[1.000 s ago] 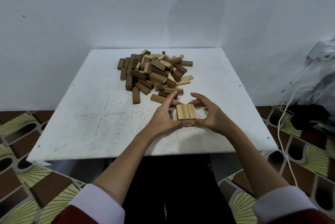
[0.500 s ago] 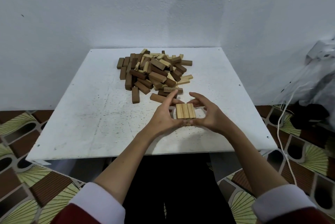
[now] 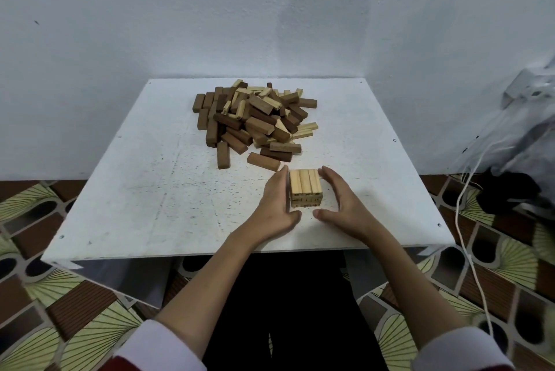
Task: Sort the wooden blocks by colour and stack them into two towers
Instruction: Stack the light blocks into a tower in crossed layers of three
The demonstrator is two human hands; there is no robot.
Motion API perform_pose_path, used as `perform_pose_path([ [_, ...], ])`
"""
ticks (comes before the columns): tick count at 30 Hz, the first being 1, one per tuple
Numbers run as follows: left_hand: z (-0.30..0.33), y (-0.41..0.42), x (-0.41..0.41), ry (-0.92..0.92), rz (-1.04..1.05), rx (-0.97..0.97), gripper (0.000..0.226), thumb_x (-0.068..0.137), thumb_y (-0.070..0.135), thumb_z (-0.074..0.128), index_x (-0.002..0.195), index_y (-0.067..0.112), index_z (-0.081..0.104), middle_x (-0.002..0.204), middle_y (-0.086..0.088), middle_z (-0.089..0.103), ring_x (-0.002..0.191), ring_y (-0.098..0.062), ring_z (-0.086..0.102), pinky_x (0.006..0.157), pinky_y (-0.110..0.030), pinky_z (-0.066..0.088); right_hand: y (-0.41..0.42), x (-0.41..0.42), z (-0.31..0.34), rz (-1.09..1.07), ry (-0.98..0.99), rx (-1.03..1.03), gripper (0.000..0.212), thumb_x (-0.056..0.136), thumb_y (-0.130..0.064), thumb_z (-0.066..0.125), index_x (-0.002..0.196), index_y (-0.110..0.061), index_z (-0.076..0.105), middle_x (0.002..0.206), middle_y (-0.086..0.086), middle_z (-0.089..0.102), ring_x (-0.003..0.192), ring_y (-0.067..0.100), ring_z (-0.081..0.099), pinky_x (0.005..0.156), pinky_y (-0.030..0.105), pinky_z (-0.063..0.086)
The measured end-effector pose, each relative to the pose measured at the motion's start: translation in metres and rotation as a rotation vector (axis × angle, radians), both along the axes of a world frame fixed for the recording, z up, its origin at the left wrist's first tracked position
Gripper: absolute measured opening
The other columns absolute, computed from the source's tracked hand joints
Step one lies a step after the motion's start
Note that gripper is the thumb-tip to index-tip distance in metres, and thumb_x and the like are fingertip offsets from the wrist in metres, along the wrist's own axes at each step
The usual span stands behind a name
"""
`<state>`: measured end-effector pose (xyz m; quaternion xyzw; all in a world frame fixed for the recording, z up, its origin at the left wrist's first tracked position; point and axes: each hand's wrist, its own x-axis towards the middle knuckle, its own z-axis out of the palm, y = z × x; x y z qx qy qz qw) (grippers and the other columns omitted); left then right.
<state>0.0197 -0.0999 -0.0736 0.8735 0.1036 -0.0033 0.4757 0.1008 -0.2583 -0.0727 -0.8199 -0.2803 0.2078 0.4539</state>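
Observation:
A short stack of light wooden blocks [image 3: 305, 187] stands on the white table [image 3: 150, 190], three blocks across its top layer, more layers under it. My left hand [image 3: 276, 205] lies flat against the stack's left side with straight fingers. My right hand [image 3: 342, 202] stands just off its right side, fingers straight, thumb near the front; whether it touches the stack I cannot tell. Behind, a loose pile of dark and light blocks [image 3: 258, 121] covers the far middle of the table. One dark block [image 3: 263, 161] lies just beyond my left fingertips.
A single dark block [image 3: 222, 154] lies at the pile's near left. The table backs onto a white wall. A white cable [image 3: 462, 220] and a dark bundle [image 3: 510, 190] sit on the patterned floor to the right.
Both hands let go of the top layer and dropped down beside the stack, fingers straightening along its sides. The stack now stands on the table between them.

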Motion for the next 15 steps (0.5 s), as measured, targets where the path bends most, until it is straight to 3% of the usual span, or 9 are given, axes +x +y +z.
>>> perform_pose_path([
  [3, -0.001, -0.001, 0.002, -0.007, 0.029, 0.063, 0.097, 0.085, 0.017, 0.066, 0.151, 0.013, -0.005, 0.158, -0.003, 0.002, 0.145, -0.016, 0.000, 0.119, -0.035, 0.012, 0.001, 0.000, -0.001, -0.012, -0.021, -0.004, 0.092, 0.067, -0.033, 0.062, 0.148, -0.022, 0.020, 0.152, -0.006, 0.026, 0.138, 0.008, 0.023, 0.107, 0.022, 0.022],
  [7, -0.005, -0.004, 0.000, 0.023, 0.041, 0.303, 0.095, 0.090, 0.031, 0.060, 0.150, 0.007, -0.010, 0.158, -0.004, -0.020, 0.145, -0.019, -0.018, 0.116, -0.031, -0.003, 0.001, -0.002, -0.004, -0.019, -0.145, -0.067, 0.086, 0.078, -0.032, 0.065, 0.149, -0.017, 0.018, 0.155, -0.002, 0.020, 0.141, 0.012, 0.017, 0.111, 0.024, 0.017],
  [10, -0.007, -0.006, -0.001, 0.054, 0.011, 0.388, 0.089, 0.093, 0.036, 0.052, 0.149, 0.004, -0.009, 0.157, -0.006, -0.022, 0.143, -0.020, -0.023, 0.116, -0.032, -0.005, 0.002, -0.004, -0.008, 0.014, -0.314, -0.204, 0.092, 0.072, -0.048, 0.050, 0.149, -0.013, 0.015, 0.158, 0.001, 0.013, 0.145, 0.015, 0.007, 0.118, 0.033, 0.005],
  [15, -0.007, -0.009, 0.001, 0.108, -0.027, 0.473, 0.081, 0.096, 0.037, 0.042, 0.150, 0.004, -0.008, 0.157, -0.011, -0.019, 0.144, -0.020, -0.022, 0.115, -0.034, -0.013, 0.006, -0.005, -0.013, 0.050, -0.415, -0.328, 0.107, 0.061, -0.071, 0.021, 0.150, -0.013, 0.010, 0.159, -0.001, 0.005, 0.145, 0.011, -0.002, 0.115, 0.031, -0.007],
])
